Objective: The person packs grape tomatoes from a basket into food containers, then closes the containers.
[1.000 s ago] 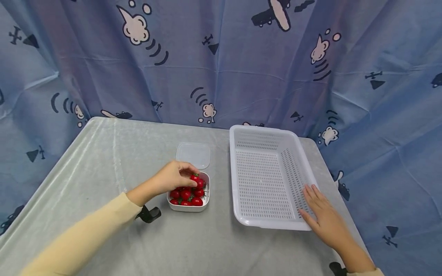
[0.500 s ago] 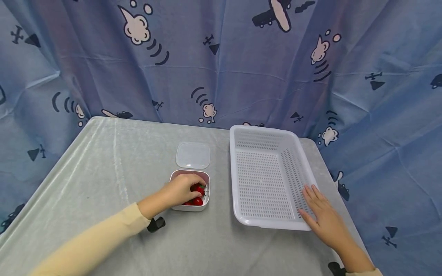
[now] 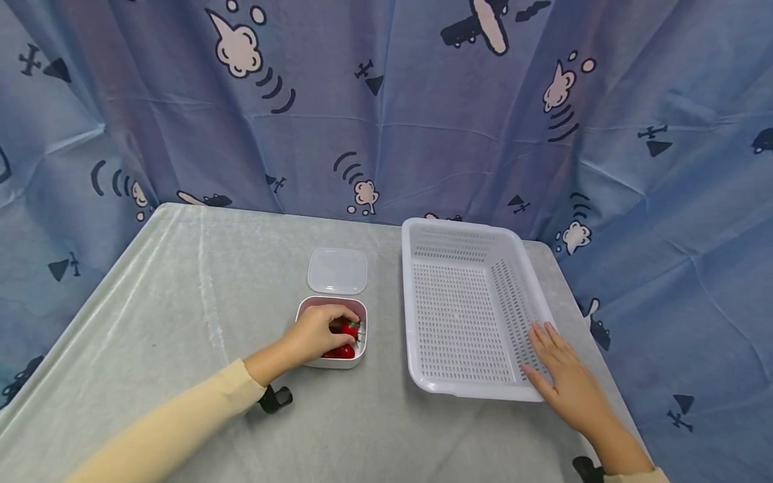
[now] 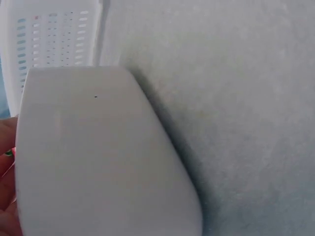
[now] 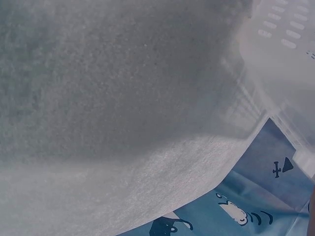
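Note:
In the head view my left hand (image 3: 316, 333) reaches into a small white box (image 3: 338, 363). Its thumb and fingers curl round red cherry tomatoes (image 3: 349, 329) with green stems; the palm hides part of the pile. The left wrist view is mostly filled by the box's outer wall (image 4: 93, 147), with fingertips at its left edge. To the right, a large white perforated basket (image 3: 461, 322) holds nothing. My right hand (image 3: 570, 389) rests on that basket's right rim near the front corner, fingers straight and spread.
A translucent flat lid (image 3: 337, 271) lies just behind the box. The grey cloth-covered table (image 3: 181, 288) ends at a blue patterned curtain (image 3: 386, 121) along the back and right. The basket stands near the table's right edge.
My left hand has moved right and lower into the box, its fingers now down among the tomatoes. The right hand keeps its place on the basket rim.

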`<state>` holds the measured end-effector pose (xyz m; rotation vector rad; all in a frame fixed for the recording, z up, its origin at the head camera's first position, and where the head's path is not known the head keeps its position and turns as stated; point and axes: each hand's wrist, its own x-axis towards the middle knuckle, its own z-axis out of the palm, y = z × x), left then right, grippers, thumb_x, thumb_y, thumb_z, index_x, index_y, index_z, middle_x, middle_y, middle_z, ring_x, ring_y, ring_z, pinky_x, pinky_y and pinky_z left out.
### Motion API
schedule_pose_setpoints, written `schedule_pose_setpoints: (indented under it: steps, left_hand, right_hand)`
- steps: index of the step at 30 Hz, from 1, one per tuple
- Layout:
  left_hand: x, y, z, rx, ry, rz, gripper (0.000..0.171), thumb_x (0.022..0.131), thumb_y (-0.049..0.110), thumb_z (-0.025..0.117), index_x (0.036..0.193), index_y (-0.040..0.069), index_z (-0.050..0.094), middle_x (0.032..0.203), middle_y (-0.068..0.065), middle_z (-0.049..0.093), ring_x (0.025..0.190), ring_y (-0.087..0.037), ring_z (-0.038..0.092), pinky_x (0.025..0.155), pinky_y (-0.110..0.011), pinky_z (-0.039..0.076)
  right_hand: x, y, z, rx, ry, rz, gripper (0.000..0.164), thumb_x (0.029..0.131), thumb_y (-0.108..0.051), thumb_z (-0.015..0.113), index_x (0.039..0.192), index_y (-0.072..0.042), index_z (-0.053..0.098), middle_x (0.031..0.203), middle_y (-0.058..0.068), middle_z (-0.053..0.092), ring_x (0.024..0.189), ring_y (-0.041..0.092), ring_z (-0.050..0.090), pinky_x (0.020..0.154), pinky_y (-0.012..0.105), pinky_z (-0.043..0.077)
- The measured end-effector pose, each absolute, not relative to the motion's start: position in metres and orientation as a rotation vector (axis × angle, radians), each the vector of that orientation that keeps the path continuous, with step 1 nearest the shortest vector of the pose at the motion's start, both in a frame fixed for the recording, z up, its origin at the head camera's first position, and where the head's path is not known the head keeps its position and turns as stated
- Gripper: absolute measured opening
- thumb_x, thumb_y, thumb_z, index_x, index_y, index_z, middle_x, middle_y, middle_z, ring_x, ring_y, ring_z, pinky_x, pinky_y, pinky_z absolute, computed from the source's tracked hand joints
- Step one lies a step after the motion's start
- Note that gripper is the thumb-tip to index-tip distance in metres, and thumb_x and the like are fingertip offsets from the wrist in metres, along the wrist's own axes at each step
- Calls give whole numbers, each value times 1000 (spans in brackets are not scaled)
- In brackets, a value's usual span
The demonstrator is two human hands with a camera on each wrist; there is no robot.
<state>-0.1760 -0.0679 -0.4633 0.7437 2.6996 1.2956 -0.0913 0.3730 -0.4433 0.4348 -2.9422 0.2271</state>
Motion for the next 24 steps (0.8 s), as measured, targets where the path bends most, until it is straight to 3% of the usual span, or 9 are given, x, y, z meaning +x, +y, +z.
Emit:
schedule_pose_setpoints:
  steps: [9,18,24]
  left_hand:
    - [-174,-70,-468,727,2640,1419,24,78,6,83,100,6,73,100,-4,75,94,-19,69,87,-34,59]
    - [-175,-73,-468,499,2477,1542,27,79,3,81,103,2,71,106,-12,73,94,-24,72,84,-30,61]
    - [-174,-75,-470,542,2529,1508,27,78,3,82,103,3,71,104,-10,72,95,-24,72,86,-33,60]
  right_hand:
    - [-91,373,-443,444,-2949,209,69,96,-34,62,148,5,40,158,21,37,156,16,3,117,10,-14]
    - [-92,372,-441,416,-2971,208,68,96,-35,61,147,4,41,158,20,36,156,24,9,117,13,-14]
    - [-91,371,-442,405,-2973,209,68,96,-36,61,148,4,41,158,20,36,156,25,10,117,14,-14]
